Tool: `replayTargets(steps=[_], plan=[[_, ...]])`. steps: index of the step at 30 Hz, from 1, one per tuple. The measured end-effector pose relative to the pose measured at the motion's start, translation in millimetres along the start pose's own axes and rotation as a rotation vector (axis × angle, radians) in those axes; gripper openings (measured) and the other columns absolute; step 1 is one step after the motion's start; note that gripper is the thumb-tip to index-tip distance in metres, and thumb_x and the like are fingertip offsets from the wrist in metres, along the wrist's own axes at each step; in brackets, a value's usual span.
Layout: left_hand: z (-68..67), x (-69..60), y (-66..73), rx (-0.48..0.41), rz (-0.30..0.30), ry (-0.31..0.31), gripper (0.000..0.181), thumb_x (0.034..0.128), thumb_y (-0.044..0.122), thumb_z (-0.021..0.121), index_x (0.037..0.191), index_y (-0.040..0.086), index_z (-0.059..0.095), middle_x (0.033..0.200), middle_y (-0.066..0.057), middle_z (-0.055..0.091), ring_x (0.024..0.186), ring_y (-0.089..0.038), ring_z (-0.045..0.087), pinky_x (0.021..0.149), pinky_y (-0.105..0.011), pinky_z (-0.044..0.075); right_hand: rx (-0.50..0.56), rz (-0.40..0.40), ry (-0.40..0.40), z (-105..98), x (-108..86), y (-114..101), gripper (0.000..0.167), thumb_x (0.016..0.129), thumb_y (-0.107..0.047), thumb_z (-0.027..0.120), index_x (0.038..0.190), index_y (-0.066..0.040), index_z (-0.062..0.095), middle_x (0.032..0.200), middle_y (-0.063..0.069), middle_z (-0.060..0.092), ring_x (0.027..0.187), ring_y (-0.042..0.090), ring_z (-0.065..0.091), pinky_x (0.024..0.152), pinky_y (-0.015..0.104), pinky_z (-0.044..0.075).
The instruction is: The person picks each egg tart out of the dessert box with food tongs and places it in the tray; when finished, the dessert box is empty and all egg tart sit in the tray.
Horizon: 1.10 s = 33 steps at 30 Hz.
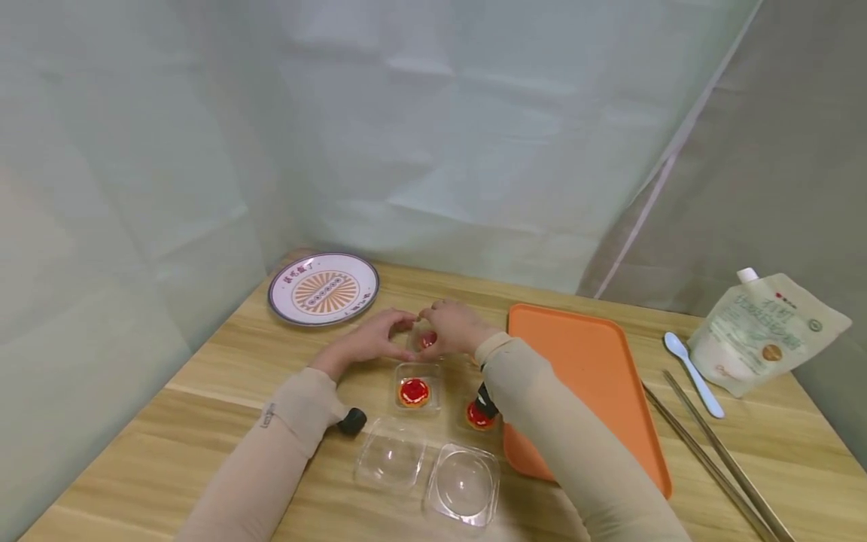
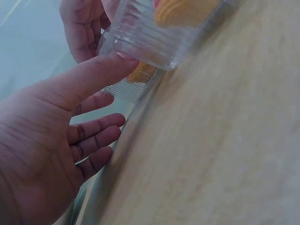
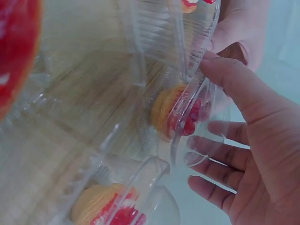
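Observation:
At the far side of the table, both hands are round a small clear plastic box [image 1: 428,341] that holds a red-topped tart. My left hand [image 1: 375,336] is at its left side, thumb on the near edge and index finger behind. From the right, my right hand [image 1: 455,327] has its thumb at a front corner and fingers behind the clear domed lid [image 3: 206,122]. Just nearer stands another clear box [image 1: 435,376] with a tart [image 1: 414,392] inside. One more tart [image 1: 479,415] shows partly under the right forearm. The fingers hide much of the far box.
Two clear plastic pieces, a lid-like one [image 1: 390,454] and a square one [image 1: 463,484], lie in front. An orange tray [image 1: 576,354] is right, a patterned plate [image 1: 325,290] back left. Chopsticks [image 1: 721,452], a blue spoon [image 1: 694,373] and a pouch [image 1: 759,331] are far right.

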<state>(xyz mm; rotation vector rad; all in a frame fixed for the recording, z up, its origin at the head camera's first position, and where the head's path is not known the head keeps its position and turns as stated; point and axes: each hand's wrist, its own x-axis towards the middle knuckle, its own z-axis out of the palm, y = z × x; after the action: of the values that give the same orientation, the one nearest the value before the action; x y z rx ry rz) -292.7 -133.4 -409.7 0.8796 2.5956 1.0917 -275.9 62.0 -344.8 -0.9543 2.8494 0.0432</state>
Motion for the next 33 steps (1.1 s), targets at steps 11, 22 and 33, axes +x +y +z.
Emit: replayTargets(steps=[11,22,33], plan=[[-1.2,2.1,0.5,0.005,0.018,0.009,0.077,0.0753,0.032,0.081,0.136,0.0,0.047,0.135,-0.021,0.053,0.128,-0.035,0.05,0.112,-0.049,0.036,0.079,-0.004,-0.006,-10.8,-3.9,2.9,0.079,0.081,-0.045,0.071,0.145,-0.011,0.041,0.135,0.014,0.056,0.12,0.027,0.056,0.104,0.039,0.047],[0.9,0.8,0.0,-0.02,0.013,0.011,0.075,0.076,0.031,0.081,0.138,0.007,0.048,0.134,-0.018,0.055,0.125,-0.033,0.052,0.11,-0.047,0.04,0.242,0.032,0.088,-31.7,-24.3,16.4,0.08,0.08,-0.037,0.074,0.145,-0.008,0.037,0.146,0.015,0.046,0.129,0.032,0.05,0.108,0.044,0.043],[0.8,-0.9,3.4,-0.021,-0.011,0.022,0.074,0.0761,0.032,0.081,0.138,0.009,0.048,0.134,-0.016,0.055,0.126,-0.031,0.052,0.111,-0.045,0.039,0.352,-0.007,0.185,-42.1,-31.5,37.3,0.08,0.08,-0.023,0.074,0.143,0.003,0.031,0.137,0.024,0.05,0.125,0.036,0.052,0.106,0.046,0.045]])
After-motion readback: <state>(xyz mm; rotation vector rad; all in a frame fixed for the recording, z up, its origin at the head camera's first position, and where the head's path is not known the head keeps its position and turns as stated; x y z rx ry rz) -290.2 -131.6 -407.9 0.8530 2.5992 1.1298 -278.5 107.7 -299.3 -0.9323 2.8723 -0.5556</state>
